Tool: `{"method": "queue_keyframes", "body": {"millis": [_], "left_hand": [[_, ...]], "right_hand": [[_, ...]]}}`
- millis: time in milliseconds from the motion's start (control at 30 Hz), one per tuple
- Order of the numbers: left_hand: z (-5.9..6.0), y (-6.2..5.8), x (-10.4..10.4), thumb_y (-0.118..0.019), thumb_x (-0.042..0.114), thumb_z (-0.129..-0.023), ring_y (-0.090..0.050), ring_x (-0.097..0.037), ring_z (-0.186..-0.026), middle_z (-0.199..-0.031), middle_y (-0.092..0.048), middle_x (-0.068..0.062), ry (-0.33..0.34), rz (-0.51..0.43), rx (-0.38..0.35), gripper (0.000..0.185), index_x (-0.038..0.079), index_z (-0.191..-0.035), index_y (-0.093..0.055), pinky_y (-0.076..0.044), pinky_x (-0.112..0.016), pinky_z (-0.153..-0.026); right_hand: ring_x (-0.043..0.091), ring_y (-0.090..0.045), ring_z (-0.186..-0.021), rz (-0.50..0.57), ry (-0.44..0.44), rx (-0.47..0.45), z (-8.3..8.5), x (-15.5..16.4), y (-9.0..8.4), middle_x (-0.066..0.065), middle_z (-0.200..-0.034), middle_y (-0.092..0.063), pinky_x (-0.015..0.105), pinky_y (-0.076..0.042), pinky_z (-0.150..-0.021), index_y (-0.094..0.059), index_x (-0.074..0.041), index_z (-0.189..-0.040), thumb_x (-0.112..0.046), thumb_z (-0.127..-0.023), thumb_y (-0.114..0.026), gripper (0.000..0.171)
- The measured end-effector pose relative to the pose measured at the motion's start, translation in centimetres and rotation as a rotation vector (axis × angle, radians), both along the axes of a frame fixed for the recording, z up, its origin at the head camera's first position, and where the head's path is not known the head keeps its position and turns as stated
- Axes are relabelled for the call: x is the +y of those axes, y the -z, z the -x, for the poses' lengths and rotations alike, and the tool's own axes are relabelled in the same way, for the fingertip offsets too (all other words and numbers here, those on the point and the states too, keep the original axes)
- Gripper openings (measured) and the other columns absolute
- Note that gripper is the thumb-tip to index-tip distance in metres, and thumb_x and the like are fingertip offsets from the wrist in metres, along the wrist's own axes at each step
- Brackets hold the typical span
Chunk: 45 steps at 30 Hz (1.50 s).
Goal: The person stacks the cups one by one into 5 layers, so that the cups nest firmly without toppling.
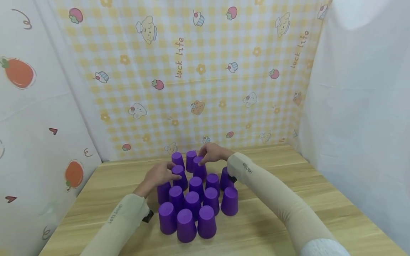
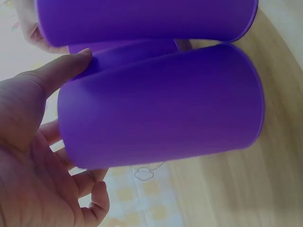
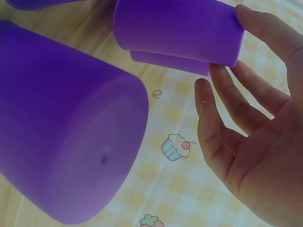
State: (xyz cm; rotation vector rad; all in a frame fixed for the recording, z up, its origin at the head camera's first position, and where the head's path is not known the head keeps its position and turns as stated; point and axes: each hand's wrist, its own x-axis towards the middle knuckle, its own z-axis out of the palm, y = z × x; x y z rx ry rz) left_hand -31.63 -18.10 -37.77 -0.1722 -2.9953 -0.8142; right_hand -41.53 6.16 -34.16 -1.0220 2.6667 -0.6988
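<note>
Nearest my head camera stand three purple cups (image 1: 186, 224), upside down in a row at the front of the cluster on the wooden bench (image 1: 275, 227). Behind them I count further rows of the same inverted cups, packed close and touching, with one cup (image 1: 229, 201) at the right edge of the second row.

My left hand (image 1: 157, 175) reaches in from the left side of the cluster. Its fingers rest against a cup in the rear rows (image 1: 180, 176); in the left wrist view the thumb (image 2: 57, 71) lies straight along that cup's wall (image 2: 161, 109) and the other fingers are loosely bent below it, so I read the hand as open and touching rather than gripping.

My right hand (image 1: 214, 153) comes over the back of the cluster from the right. Its fingertips sit on the top of a rear cup (image 1: 199, 167). In the right wrist view the fingers (image 3: 236, 104) are extended, their tips against the base of a cup (image 3: 180, 30) that sits nested on another; nothing is clasped.

Both forearms wear beige sleeves (image 1: 272, 188). Behind the bench hangs a yellow checked cloth (image 1: 192, 71) printed with cupcakes and strawberries; white sheets (image 1: 362, 106) close the sides.
</note>
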Motion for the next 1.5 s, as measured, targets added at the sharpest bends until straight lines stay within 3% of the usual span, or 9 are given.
{"method": "queue_keyframes", "body": {"millis": [300, 567, 733, 1100, 1400, 1500], "left_hand": [[0.7, -0.6, -1.4, -0.081, 0.04, -0.079, -0.063, -0.033, -0.11, -0.123, -0.068, -0.011, -0.024, -0.022, -0.015, 0.06, 0.01, -0.128, -0.065, -0.046, -0.058, -0.092], [1.5, -0.6, -2.6, -0.08, 0.036, -0.081, -0.065, -0.029, -0.101, -0.112, -0.071, -0.01, -0.01, -0.063, -0.031, 0.049, 0.008, -0.12, -0.068, -0.05, -0.052, -0.087], [2.1, -0.7, -3.6, -0.078, 0.034, -0.083, -0.063, -0.035, -0.107, -0.113, -0.07, -0.013, -0.017, -0.074, -0.031, 0.048, 0.005, -0.119, -0.067, -0.049, -0.056, -0.089], [2.5, -0.4, -4.8, -0.077, 0.029, -0.085, -0.063, -0.038, -0.107, -0.114, -0.07, -0.018, -0.041, -0.115, -0.043, 0.05, 0.0, -0.123, -0.064, -0.05, -0.056, -0.088], [3.1, -0.1, -5.5, -0.076, 0.028, -0.086, -0.061, -0.042, -0.11, -0.123, -0.063, -0.026, -0.076, -0.116, -0.026, 0.053, -0.004, -0.126, -0.06, -0.051, -0.055, -0.088], [3.6, -0.4, -5.8, -0.075, 0.027, -0.086, -0.061, -0.043, -0.109, -0.121, -0.064, -0.026, -0.078, -0.1, -0.017, 0.052, -0.005, -0.125, -0.061, -0.051, -0.055, -0.088]], "right_hand": [[0.02, -0.067, -0.097, -0.024, 0.084, 0.014, 0.1, 0.3, 0.0, 0.007, -0.102, -0.073, 0.029, -0.056, -0.083, -0.072, -0.002, -0.11, -0.028, -0.079, -0.084, 0.041], [0.023, -0.068, -0.1, 0.015, 0.095, -0.011, 0.6, 0.8, 0.1, 0.011, -0.106, -0.073, 0.031, -0.056, -0.085, -0.071, 0.001, -0.113, -0.025, -0.08, -0.084, 0.044], [0.021, -0.069, -0.094, 0.031, 0.083, 0.004, 0.6, 1.2, 0.0, 0.01, -0.101, -0.074, 0.029, -0.057, -0.081, -0.073, 0.002, -0.108, -0.024, -0.081, -0.082, 0.038], [0.014, -0.066, -0.075, 0.073, 0.162, -0.003, 1.4, 1.5, 1.2, 0.005, -0.087, -0.074, 0.027, -0.056, -0.069, -0.077, -0.003, -0.094, -0.019, -0.081, -0.082, 0.021], [0.03, -0.07, -0.084, 0.108, 0.211, -0.046, 2.0, 1.7, 2.0, 0.005, -0.084, -0.074, 0.028, -0.056, -0.068, -0.077, -0.004, -0.095, -0.018, -0.084, -0.079, 0.017], [0.022, -0.067, -0.072, 0.115, 0.221, -0.037, 2.3, 1.6, 2.2, 0.007, -0.08, -0.073, 0.025, -0.054, -0.064, -0.077, -0.003, -0.091, -0.017, -0.085, -0.079, 0.015]]}}
